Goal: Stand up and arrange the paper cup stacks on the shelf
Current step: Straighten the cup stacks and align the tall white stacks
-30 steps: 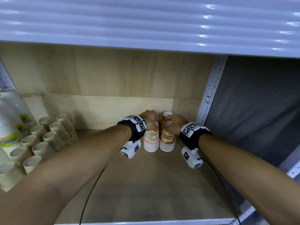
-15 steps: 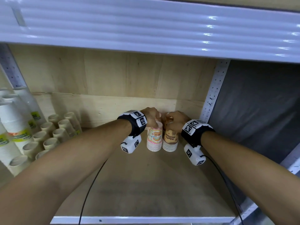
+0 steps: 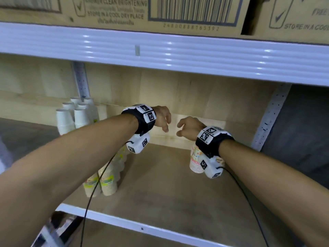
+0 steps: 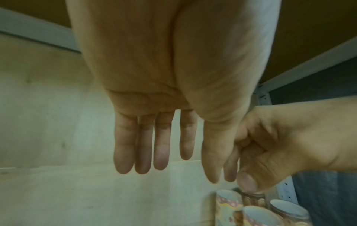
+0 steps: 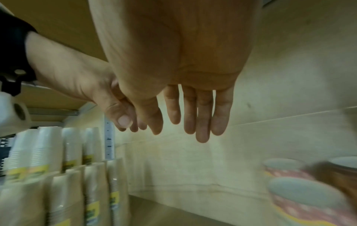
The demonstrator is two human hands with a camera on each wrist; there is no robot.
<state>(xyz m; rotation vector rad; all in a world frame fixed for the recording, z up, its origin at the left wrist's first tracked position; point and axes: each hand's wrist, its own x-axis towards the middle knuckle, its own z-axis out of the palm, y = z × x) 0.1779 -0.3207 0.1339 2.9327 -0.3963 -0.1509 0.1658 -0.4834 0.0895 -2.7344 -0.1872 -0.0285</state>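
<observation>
Wooden shelf [image 3: 169,189] shown with both hands raised and empty, fingers loosely extended. Patterned cup stacks [image 3: 195,160] stand upright below the right hand [image 3: 191,128], judged nearer; the left hand [image 3: 162,118] is held well above the kraft stacks [image 3: 108,182].

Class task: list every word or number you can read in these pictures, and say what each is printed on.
"CLEAN BRIGHTENING", left cardboard box.
"STORE IN A COOL DRY PLACE", same box.
"2480088165392", faint, under its barcode.
"STORE IN A COOL", cut off, right cardboard box.
Cup-stack labels and the line of non-Latin script: unreadable.
</observation>
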